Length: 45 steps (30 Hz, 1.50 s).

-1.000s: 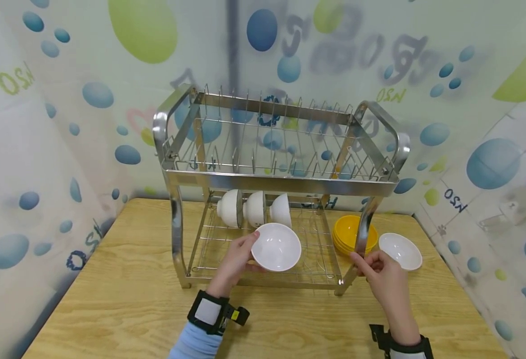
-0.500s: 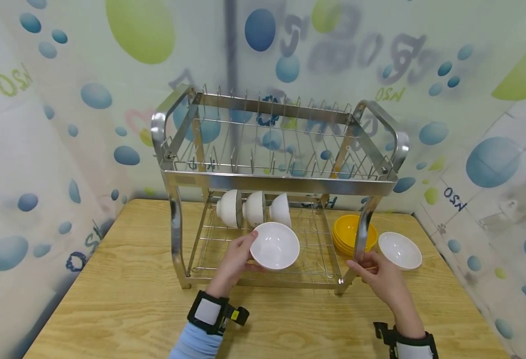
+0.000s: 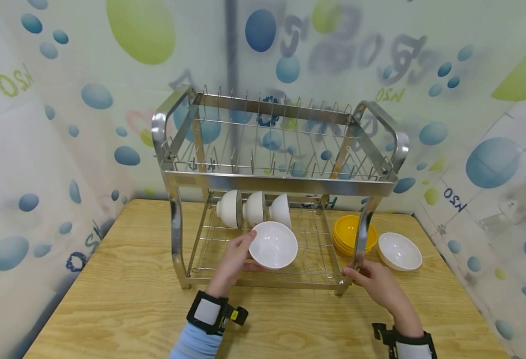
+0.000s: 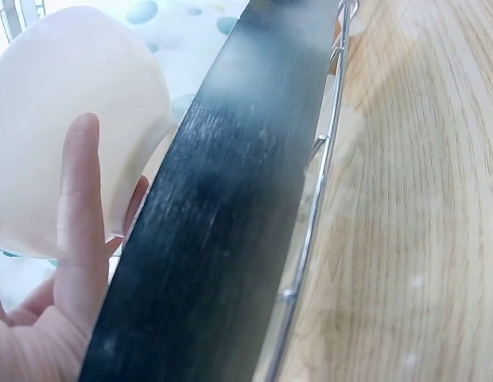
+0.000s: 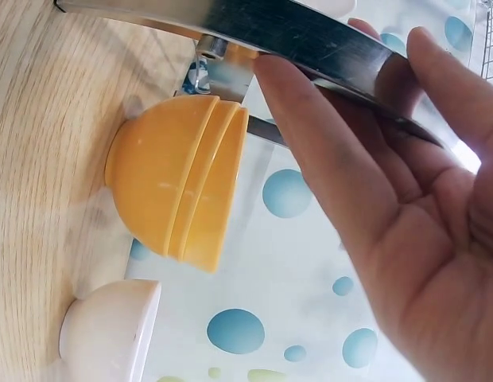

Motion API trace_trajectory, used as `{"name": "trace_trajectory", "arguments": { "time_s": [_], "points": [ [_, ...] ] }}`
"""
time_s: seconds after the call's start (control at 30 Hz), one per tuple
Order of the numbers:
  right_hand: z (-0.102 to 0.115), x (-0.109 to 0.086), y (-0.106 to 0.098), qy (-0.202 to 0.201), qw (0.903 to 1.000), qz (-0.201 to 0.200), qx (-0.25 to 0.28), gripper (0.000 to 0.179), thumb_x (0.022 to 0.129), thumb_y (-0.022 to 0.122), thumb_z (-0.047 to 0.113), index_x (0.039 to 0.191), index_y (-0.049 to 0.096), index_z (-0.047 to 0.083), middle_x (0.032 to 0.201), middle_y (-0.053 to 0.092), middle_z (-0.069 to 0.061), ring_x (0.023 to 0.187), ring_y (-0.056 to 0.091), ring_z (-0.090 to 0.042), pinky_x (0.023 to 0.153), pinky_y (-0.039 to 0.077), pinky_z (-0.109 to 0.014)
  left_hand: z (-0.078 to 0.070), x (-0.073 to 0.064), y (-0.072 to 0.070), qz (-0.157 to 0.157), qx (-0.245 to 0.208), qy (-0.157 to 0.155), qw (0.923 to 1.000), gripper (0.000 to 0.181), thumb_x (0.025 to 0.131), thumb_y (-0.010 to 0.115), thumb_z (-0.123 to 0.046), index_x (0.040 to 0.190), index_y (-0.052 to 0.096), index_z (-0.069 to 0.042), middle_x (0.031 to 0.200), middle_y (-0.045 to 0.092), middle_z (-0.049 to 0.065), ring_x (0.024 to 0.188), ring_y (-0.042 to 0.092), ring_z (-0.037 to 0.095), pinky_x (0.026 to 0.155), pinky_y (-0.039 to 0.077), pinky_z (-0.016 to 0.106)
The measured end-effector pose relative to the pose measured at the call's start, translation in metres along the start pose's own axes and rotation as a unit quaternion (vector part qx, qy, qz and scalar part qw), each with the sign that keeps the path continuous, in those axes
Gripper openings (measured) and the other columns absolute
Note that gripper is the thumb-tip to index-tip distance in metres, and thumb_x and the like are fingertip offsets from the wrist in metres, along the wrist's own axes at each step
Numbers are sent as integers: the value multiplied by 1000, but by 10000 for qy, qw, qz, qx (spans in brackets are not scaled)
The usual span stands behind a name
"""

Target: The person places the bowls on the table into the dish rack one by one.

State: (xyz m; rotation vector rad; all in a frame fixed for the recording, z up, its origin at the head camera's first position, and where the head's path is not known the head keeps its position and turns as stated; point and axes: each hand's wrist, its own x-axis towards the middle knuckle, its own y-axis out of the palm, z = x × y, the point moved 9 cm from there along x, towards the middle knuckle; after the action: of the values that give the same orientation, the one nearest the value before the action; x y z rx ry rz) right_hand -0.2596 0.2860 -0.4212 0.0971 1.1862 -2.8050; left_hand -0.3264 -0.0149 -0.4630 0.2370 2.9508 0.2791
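Note:
My left hand (image 3: 236,257) grips a white bowl (image 3: 273,245) by its left side, thumb at the rim, with the inside facing up towards me. The bowl hangs before the lower shelf of a metal dish rack (image 3: 263,182). In the left wrist view, fingers lie along the underside of the bowl (image 4: 79,119), beside the rack's front bar (image 4: 207,191). My right hand (image 3: 377,284) holds the rack's front right leg (image 3: 364,232) near its lower part. From the right wrist, the thumb and fingers show on opposite sides of that leg (image 5: 326,56).
Three white bowls (image 3: 256,208) stand on edge in a row at the back of the lower shelf. Right of the rack, stacked yellow bowls (image 3: 347,229) and another white bowl (image 3: 399,252) sit on the wooden table (image 3: 123,299). Upright wires (image 3: 271,162) line the upper tier.
My right hand has slid a little left and down along the rack leg. The white bowl in my left hand has shifted slightly to the left and up.

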Motion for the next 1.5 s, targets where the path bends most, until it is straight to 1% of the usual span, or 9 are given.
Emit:
{"name": "trace_trajectory", "arguments": {
  "time_s": [0.27,0.53,0.7,0.9,1.07,1.13,1.27,1.4,1.5],
  "points": [
    [3,0,2,-29,9998,-67,-203,26,93,59,34,97,67,10,86,69,-1,70,48,-12,59,38,-25,-18,-3,2,-268,561,513,9967,47,98,50,-37,130,54,-3,110,59,23,77,65,21,64,58,45],
    [6,0,3,-104,9997,-68,-231,25,94,58,33,97,67,10,89,70,-1,74,52,-13,64,43,-26,-65,5,26,-483,1653,1353,9757,42,94,58,-36,131,56,-16,99,64,22,77,67,26,54,57,35],
    [6,-1,2,-114,9996,-78,-231,23,94,57,31,96,68,11,88,70,0,74,52,-13,65,43,-27,-91,9,49,-595,2474,1793,9503,45,92,61,-36,133,55,-18,99,65,18,77,65,23,51,55,29],
    [7,-1,3,-188,9997,-62,-162,22,94,57,30,97,67,10,89,71,-2,75,53,-14,66,44,-28,-106,19,68,-971,3525,2175,9050,47,89,61,-42,129,58,-16,104,66,11,84,56,22,59,52,27],
    [5,0,3,-62,9999,-44,-152,23,94,57,29,99,66,9,89,71,-3,72,49,-14,61,38,-27,-108,30,86,-913,3791,2320,8911,48,90,60,-42,129,58,-13,114,63,14,99,52,28,69,53,34],
    [5,0,3,-51,9998,-49,-165,22,94,57,29,99,65,9,89,71,-3,71,48,-14,60,37,-26,-110,35,94,-914,3985,2421,8799,47,90,60,-42,127,59,-13,113,62,16,103,52,31,70,53,36],
    [8,0,2,-141,9996,-98,-244,21,94,58,28,97,65,9,86,70,-2,69,48,-13,60,38,-25,-116,44,109,-1053,4676,2728,8342,42,90,59,-46,115,64,-12,100,64,11,97,56,28,70,51,34],
    [9,0,2,-211,9994,-121,-263,19,94,58,26,95,65,8,87,71,-1,71,50,-12,63,42,-26,-123,52,126,-1029,5025,3234,7952,43,90,59,-48,114,61,-12,78,59,7,71,56,18,65,50,29],
    [9,-1,2,-234,9994,-126,-208,18,94,58,24,95,67,8,89,71,-2,75,54,-13,67,46,-27,-126,57,135,-951,4819,3579,7942,45,87,65,-43,119,57,-12,88,61,6,78,60,15,73,53,29]
  ]
}}
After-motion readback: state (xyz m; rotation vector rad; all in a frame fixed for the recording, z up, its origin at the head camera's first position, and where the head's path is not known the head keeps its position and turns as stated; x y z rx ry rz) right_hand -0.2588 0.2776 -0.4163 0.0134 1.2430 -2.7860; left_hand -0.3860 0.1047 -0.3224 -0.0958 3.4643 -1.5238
